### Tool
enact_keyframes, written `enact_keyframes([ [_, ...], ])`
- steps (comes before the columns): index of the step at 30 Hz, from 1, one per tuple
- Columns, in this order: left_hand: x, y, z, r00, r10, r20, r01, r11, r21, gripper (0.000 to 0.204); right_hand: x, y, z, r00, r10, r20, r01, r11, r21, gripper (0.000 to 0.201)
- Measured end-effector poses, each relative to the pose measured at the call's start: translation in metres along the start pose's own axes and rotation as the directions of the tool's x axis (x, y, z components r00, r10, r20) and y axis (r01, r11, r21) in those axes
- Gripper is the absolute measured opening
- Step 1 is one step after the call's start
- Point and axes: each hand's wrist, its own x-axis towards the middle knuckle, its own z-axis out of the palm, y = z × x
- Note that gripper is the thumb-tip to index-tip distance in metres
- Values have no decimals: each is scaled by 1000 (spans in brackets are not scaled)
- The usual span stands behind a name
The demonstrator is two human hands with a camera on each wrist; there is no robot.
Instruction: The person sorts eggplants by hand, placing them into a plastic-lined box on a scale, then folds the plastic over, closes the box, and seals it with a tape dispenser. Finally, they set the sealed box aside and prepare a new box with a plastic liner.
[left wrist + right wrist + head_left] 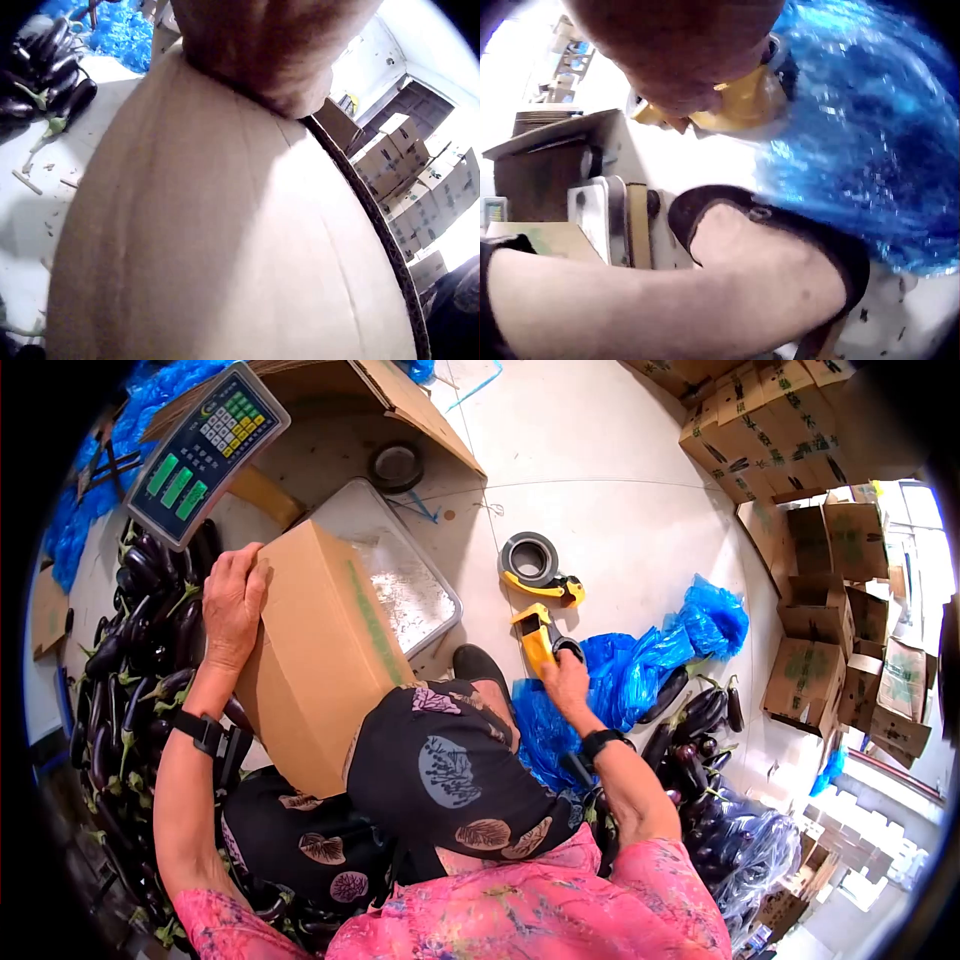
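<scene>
Box [318, 650], inside hidden, w/ L hand [235, 605] gripping its edge, R hand [568, 685] gripping tape gun [536, 637], hands apart.

From here I see a cardboard box [315, 615], matt brown and mostly smooth, its cut edge rough and corrugated in the left wrist view. Right of it, a yellow tape dispenser [537, 638] looks like hard plastic. I make out thin, crinkled, glossy blue plastic film [625, 680], glossy smooth-skinned eggplants [700, 710] at lower right, and pale, smooth flooring [600, 440].
</scene>
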Motion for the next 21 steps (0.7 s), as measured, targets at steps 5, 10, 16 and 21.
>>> enact_keyframes([
  [5,12,23,-18,966,132,-224,-127,991,35,43,9,5,-101,917,-128,379,-291,435,852,32],
  [10,30,93,-93,995,87,-43,-96,944,-317,55,-5,-93,-175,879,-277,388,-431,-117,895,27],
  [16,17,204,-97,850,290,440,229,549,-804,66,-41,-209,-210,761,-629,157,-352,-199,914,30],
  [21,-1,184,-106,951,283,127,-100,668,-737,57,-52,-255,-237,705,-695,145,40,243,969,69],
])
